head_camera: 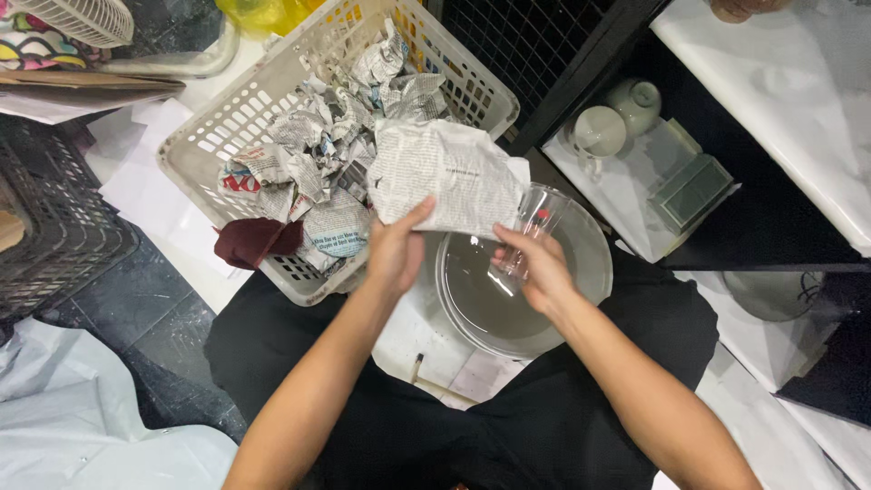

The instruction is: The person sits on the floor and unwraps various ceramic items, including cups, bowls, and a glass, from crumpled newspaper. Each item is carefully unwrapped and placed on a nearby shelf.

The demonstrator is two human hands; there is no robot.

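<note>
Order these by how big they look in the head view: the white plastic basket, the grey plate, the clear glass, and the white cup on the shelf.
1. white plastic basket
2. grey plate
3. clear glass and white cup: these look alike, and the glass is nearer to the camera and partly covered by the right hand, so I do not rank them.

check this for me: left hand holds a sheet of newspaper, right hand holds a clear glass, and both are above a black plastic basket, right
Not quite. The head view shows the left hand on the newspaper sheet and the right hand holding the clear glass, but the basket beside them is white, and the hands are over a grey round basin.
</note>
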